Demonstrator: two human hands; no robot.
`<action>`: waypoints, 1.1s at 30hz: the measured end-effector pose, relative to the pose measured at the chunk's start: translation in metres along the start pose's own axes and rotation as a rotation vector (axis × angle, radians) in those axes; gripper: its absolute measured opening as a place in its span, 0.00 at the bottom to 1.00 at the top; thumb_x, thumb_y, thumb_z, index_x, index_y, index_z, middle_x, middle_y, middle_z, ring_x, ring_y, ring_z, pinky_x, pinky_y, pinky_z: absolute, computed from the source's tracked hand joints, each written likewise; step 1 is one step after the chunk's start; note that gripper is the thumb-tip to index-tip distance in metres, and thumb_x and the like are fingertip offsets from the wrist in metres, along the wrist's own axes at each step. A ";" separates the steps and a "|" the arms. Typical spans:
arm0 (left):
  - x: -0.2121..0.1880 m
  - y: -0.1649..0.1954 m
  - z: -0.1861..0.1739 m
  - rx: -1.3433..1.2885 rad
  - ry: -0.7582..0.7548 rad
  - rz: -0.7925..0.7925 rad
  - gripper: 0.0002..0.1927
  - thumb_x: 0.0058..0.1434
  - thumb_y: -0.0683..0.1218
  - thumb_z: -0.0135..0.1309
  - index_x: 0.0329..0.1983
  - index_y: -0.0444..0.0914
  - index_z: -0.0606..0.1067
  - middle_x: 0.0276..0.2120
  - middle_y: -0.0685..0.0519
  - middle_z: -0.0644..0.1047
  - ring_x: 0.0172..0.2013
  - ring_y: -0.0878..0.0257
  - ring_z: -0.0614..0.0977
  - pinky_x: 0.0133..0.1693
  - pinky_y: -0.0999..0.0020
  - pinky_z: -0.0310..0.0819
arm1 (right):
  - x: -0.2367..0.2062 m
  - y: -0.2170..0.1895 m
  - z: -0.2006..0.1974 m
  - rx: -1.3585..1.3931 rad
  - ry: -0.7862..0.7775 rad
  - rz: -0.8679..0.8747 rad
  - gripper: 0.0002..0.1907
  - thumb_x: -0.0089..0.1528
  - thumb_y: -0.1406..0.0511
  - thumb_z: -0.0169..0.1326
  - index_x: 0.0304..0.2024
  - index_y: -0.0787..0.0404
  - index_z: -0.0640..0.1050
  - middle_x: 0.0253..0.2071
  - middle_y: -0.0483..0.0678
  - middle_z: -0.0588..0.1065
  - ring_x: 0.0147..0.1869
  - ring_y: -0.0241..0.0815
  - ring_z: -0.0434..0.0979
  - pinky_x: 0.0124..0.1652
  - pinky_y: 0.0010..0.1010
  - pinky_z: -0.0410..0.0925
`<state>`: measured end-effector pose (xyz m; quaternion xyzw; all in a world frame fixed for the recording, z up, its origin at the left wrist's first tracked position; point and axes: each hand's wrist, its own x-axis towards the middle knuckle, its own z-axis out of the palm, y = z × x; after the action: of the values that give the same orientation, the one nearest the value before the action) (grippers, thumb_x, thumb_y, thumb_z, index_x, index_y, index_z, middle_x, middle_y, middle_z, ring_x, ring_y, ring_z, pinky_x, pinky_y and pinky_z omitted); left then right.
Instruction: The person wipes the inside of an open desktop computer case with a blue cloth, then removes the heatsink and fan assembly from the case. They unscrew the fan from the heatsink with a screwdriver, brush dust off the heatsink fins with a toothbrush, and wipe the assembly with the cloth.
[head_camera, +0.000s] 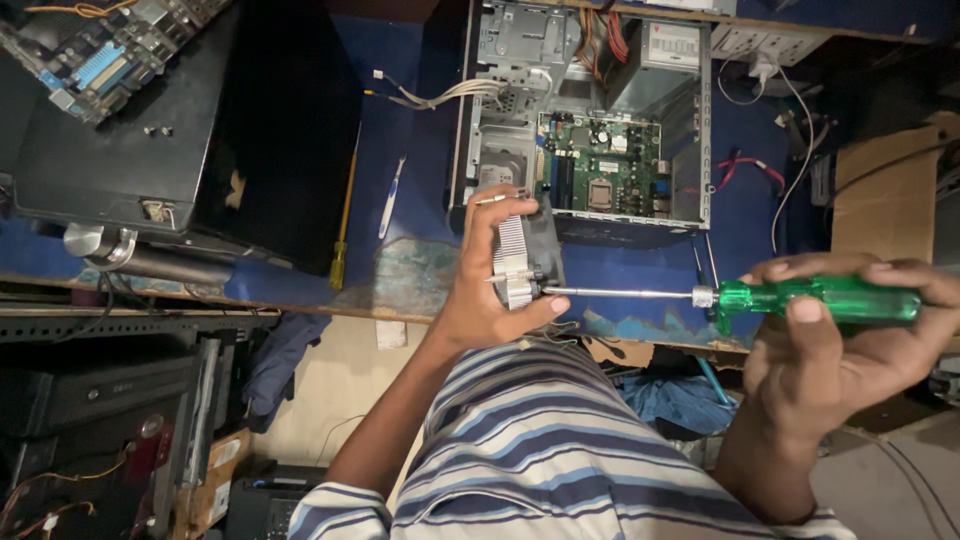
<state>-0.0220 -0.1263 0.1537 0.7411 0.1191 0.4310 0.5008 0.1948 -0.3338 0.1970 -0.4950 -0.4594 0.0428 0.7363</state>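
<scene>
Aluminium fins on the CPU cooler (517, 262) are looking clean and silvery, with a dark fan housing sitting behind them. It's already out of the open computer case (585, 120) and being held up in the air over the near edge of the blue workbench (420, 270), so removal looks done. What's left seems to be the screw work on the cooler itself.

The left hand (490, 275) is wrapping around it, thumb underneath and fingers over the top. The right hand (830, 330) is gripping the green-handled screwdriver (800, 298), its long shaft lying level with the tip touching the heatsink's lower corner. The motherboard (605, 170) in the case is showing a bare socket. A yellow screwdriver (343, 225) is lying off to the left, beside a black case (180, 120).
</scene>
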 end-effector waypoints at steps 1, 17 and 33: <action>0.000 0.000 0.000 0.005 0.002 0.002 0.44 0.51 0.52 0.71 0.68 0.40 0.63 0.60 0.42 0.64 0.66 0.49 0.67 0.69 0.56 0.59 | -0.001 -0.001 0.000 0.002 -0.001 0.008 0.18 0.77 0.73 0.60 0.59 0.59 0.63 0.39 0.59 0.75 0.43 0.47 0.81 0.47 0.38 0.78; -0.002 0.001 0.001 0.066 -0.003 0.010 0.45 0.50 0.52 0.72 0.68 0.40 0.63 0.60 0.40 0.63 0.67 0.46 0.65 0.69 0.53 0.59 | 0.011 -0.024 0.020 -0.239 0.090 0.061 0.13 0.73 0.64 0.57 0.50 0.63 0.67 0.30 0.51 0.73 0.30 0.41 0.81 0.31 0.28 0.74; 0.016 -0.012 0.015 0.001 -0.191 -0.070 0.41 0.50 0.49 0.72 0.65 0.40 0.65 0.59 0.43 0.65 0.63 0.48 0.70 0.65 0.57 0.65 | -0.006 0.027 -0.033 0.129 0.062 0.323 0.10 0.72 0.68 0.61 0.48 0.65 0.72 0.38 0.56 0.77 0.36 0.41 0.80 0.35 0.32 0.75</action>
<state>0.0020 -0.1205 0.1500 0.7746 0.0967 0.3405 0.5241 0.2257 -0.3453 0.1694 -0.5153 -0.3472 0.1746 0.7639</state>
